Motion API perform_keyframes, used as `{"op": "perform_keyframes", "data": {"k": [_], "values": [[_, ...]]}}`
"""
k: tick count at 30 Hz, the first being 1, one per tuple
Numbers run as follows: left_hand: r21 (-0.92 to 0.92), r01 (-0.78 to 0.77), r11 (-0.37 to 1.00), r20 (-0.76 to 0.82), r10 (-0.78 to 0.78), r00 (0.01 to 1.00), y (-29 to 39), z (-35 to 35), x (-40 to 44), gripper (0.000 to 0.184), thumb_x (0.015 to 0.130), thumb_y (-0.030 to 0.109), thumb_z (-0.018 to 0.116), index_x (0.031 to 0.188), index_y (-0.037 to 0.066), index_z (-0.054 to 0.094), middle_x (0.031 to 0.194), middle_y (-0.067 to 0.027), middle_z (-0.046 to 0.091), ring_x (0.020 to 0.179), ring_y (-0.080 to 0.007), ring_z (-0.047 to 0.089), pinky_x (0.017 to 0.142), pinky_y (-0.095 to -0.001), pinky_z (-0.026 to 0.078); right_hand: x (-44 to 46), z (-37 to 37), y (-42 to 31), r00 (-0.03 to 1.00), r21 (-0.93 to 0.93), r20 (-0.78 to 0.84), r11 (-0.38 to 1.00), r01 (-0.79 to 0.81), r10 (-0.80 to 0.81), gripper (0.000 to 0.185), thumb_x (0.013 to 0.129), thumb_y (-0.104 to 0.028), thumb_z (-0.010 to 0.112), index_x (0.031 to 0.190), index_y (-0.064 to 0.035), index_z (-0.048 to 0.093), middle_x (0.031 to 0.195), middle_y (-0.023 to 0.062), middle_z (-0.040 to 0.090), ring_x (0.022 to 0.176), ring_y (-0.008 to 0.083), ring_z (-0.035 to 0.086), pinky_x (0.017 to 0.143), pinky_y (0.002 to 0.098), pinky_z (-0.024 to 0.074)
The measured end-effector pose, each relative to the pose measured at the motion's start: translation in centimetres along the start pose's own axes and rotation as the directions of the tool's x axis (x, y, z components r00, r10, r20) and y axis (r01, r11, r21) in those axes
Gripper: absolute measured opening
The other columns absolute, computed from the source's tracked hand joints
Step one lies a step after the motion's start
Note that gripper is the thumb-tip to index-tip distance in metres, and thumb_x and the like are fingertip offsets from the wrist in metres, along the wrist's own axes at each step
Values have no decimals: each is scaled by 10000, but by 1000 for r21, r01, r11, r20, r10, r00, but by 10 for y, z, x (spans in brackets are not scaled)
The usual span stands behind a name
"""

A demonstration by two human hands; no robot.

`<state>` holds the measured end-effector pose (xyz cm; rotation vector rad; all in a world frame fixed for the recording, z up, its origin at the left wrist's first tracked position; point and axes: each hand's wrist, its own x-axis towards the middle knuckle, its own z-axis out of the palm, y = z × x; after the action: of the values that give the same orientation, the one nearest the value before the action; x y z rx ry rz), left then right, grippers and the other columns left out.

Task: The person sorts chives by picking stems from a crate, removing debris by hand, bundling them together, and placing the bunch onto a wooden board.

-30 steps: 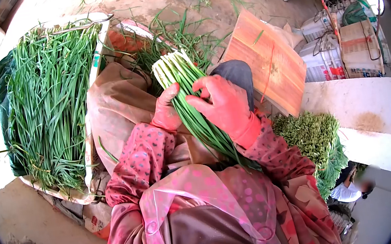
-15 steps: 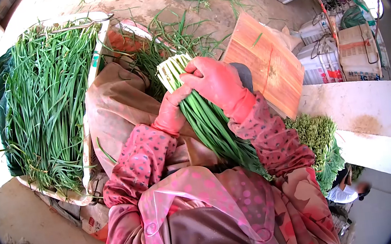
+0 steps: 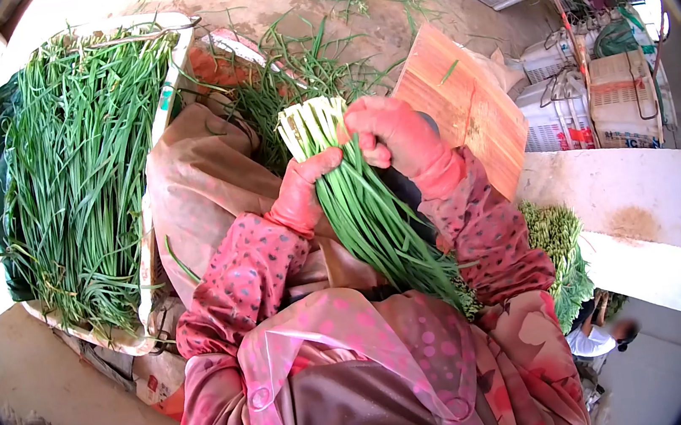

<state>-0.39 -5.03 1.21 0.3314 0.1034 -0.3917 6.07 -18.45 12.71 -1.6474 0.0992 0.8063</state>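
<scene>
A thick bunch of garlic chives (image 3: 356,198) lies slantwise over my lap, pale cut ends away from me and darker tips toward my right sleeve. Wrapped around it below the pale ends is my left hand (image 3: 304,190), in a reddish rubber glove, thumb across the front. My right hand (image 3: 399,133), gloved the same way, is curled at the right edge of the stems near the cut ends. What its fingers pinch, if anything, is hidden. Loose chives (image 3: 313,59) lie beyond the bunch.
On the left a white crate (image 3: 150,274) is heaped with long chives. A wooden board (image 3: 464,108) leans at my right, near a white ledge (image 3: 625,177). More green bundles (image 3: 555,241) stand beside my right arm. Stacked crates (image 3: 556,101) and a person (image 3: 594,338) are farther off.
My right hand has shifted right, off the top of the bunch to its edge, with fingers more curled. More of the pale stems shows, and the leaves spread wider. My left hand keeps its hold.
</scene>
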Motion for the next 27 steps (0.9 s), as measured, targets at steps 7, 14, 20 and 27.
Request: {"op": "perform_keyframes", "data": {"k": [7, 14, 20, 27], "values": [[-27, 114, 993, -71, -116, 991, 1, -7, -6, 402, 831, 174, 653, 1179, -1, 556, 975, -116, 660, 818, -240, 660, 764, -395, 550, 17, -46, -123, 737, 529, 17, 632, 567, -676, 165, 937, -196, 499, 921, -49, 572, 656, -46, 454, 541, 57, 426, 480, 214, 354], [-98, 99, 990, 46, -95, 994, -1, -16, 2, 443, 836, 203, 655, 1213, 3, 536, 1033, -119, 652, 915, -250, 648, 833, -393, 532, 5, 0, -118, 896, -458, 164, 773, 439, -412, 163, 863, -154, 552, 961, -102, 672, 866, 48, 652, 646, 149, 572, 593, 314, 468], [-187, 171, 967, 61, -162, 985, 1, -25, -2, 463, 830, 194, 658, 1241, 25, 530, 1102, -105, 648, 975, -248, 637, 918, -395, 491, 29, -8, -2, 644, -788, 565, -105, 607, -515, 149, 791, -166, 601, 920, -136, 668, 769, 89, 604, 722, 267, 625, 648, 398, 507], [-265, 182, 947, 134, -151, 979, -2, -27, 4, 586, 801, 216, 667, 1310, 4, 472, 1161, -159, 610, 1056, -301, 595, 966, -432, 451, 49, -29, -54, 499, -804, 587, -535, 261, -638, 181, 739, -190, 601, 889, -89, 615, 732, 80, 584, 661, 252, 623, 579, 397, 506]]}}
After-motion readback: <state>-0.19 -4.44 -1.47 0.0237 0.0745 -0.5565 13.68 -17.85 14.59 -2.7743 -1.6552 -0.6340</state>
